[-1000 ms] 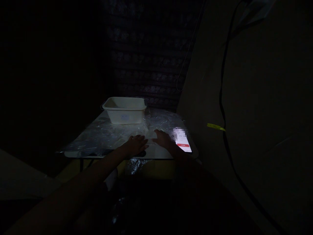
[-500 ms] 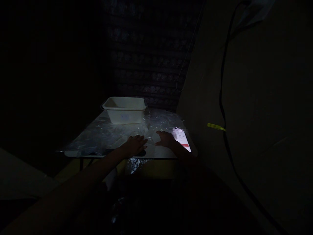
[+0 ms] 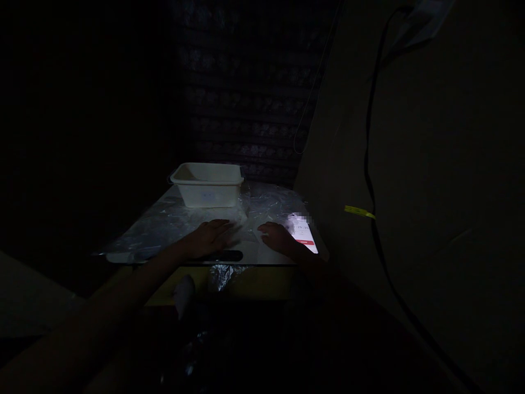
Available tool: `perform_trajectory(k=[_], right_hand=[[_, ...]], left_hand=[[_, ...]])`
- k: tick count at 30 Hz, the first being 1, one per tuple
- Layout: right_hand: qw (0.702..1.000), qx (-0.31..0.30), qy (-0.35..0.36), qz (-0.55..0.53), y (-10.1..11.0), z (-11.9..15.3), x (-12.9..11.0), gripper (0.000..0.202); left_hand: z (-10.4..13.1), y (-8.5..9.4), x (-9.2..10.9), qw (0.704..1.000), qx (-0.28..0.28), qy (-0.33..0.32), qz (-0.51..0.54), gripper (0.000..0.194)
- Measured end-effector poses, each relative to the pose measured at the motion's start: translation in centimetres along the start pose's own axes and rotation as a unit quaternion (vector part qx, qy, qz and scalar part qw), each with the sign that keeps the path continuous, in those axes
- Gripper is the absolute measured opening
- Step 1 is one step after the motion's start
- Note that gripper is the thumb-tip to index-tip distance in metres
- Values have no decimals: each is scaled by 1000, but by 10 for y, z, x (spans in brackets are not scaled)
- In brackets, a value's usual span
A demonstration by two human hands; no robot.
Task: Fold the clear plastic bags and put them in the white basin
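Note:
My left hand (image 3: 209,238) is stretched out over the clear plastic film (image 3: 164,230) on the white table (image 3: 118,257). Its fingers are apart and slightly blurred, with nothing visible in them. My right hand (image 3: 277,237) rests at the film's right part, fingers bent in and closed on what looks like its edge; the dim light hides the exact grip. Right beside that hand lies a lit phone (image 3: 304,235) showing timer digits and a red button. Below the left hand, a dark oblong slot (image 3: 227,255) shows along the table's front edge.
A white plastic tub (image 3: 210,195) stands at the back of the table. Crumpled clear plastic (image 3: 223,276) hangs below the front edge. On the right wall (image 3: 443,164) runs a dark cable (image 3: 374,241) with a yellow tag (image 3: 359,212). The surroundings are very dark.
My left hand has moved left, away from my right hand, uncovering the dark slot. My right hand's fingers have drawn closer together. The view has shifted slightly.

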State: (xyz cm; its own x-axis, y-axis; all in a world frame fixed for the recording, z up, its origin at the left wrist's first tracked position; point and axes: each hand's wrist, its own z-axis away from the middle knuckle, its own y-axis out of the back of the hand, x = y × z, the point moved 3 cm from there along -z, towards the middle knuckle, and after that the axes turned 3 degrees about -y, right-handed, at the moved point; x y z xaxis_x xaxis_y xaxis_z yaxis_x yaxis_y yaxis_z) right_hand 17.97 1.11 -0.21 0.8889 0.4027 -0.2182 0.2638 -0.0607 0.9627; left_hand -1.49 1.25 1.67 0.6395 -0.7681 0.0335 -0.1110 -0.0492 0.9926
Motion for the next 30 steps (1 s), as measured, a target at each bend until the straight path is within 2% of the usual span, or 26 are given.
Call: perform_trajectory(k=[4,7,10,14,19,22,25,30], right_hand=[[996,-14,87,-31,-4,19,-12,56],[993,-39,100,-49,-3,36,-13,62],[991,-58,112,-47,-2,50,-11,66],[991,-69,112,22,-12,54,-9,73],[988,-73,120,63,-27,50,-19,78],[988,-62,130,47,-30,49,-26,74],[994,-35,104,-1,-32,48,-28,65],[990,53,51,-119,-32,41,-25,36]], left_hand=[[33,-6,2,998,-57,-25,-20,77],[56,-17,2,993,-98,3,-69,87],[66,-24,3,992,-67,23,-106,70],[60,-28,7,994,-6,-1,-105,49],[49,-29,11,996,-4,-40,-79,35],[49,-27,12,998,11,-46,-51,33],[52,-24,14,999,26,-44,-13,32],[54,-20,18,996,52,-41,65,31]])
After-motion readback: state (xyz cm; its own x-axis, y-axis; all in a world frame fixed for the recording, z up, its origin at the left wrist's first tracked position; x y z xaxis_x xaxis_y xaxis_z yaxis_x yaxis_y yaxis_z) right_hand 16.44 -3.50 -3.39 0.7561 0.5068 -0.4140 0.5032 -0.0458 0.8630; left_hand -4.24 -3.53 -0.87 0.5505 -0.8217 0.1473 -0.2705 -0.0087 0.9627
